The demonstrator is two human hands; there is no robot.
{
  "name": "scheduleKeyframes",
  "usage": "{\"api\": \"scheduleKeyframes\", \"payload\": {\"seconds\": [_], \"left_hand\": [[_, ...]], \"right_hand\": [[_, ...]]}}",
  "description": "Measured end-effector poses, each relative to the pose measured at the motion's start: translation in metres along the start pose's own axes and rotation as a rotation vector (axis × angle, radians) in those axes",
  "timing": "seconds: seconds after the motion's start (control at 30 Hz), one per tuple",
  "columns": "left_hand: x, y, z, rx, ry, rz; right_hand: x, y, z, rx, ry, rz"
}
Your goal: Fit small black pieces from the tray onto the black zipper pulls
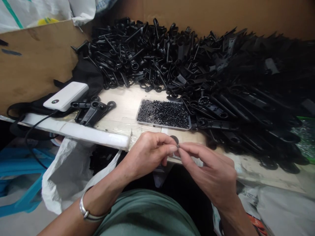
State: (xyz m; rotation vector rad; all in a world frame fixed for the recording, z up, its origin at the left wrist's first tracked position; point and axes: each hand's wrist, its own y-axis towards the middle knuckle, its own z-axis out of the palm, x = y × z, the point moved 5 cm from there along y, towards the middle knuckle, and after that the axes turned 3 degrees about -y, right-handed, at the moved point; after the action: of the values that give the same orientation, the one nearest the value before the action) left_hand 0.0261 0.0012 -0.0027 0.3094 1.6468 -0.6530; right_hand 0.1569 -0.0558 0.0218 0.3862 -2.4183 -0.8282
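"Black plastic parts (152,62) were heaped over the far side and the right of the table (128,105). What was held at the near edge?"

"A tiny greyish piece (178,146), pinched where the fingertips of both hands met. By the left hand (147,154) it was gripped between thumb and forefinger; by the right hand (214,170) it was grasped likewise from the right. Its exact shape could not be told."

"Was anything else seen there?"

"A dark round part (174,139) was seen just beyond the left fingertips; whether it was held too could not be told."

"And farther off?"

"Small black and silvery pieces (169,111) were spread in a clear tray (164,125), set beyond the hands, just left of the heap's near portion."

"What was laid on the left?"

"A white device (66,96), with a black cable (36,123) led from it; a few loose black parts (94,111) were clustered near it. A silver bracelet (83,208) was worn on the left wrist."
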Motion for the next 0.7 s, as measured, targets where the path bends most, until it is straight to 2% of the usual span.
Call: {"api": "scheduleKeyframes", "payload": {"seconds": [0.2, 0.4, 0.6, 0.7], "left_hand": [[0.0, 0.0, 0.0, -0.018, -0.064, 0.001], [0.0, -0.001, -0.002, -0.041, -0.059, 0.009], [-0.004, 0.0, -0.002, -0.047, -0.068, 0.06], [-0.007, 0.001, -0.003, -0.051, -0.03, 0.105]], "right_hand": [[0.002, -0.001, 0.003, 0.019, -0.032, -0.076], [0.0, 0.001, 0.012, 0.088, -0.05, -0.082], [-0.002, 0.006, 0.012, 0.038, -0.054, -0.076], [-0.001, 0.01, 0.012, 0.058, -0.068, -0.078]]}}
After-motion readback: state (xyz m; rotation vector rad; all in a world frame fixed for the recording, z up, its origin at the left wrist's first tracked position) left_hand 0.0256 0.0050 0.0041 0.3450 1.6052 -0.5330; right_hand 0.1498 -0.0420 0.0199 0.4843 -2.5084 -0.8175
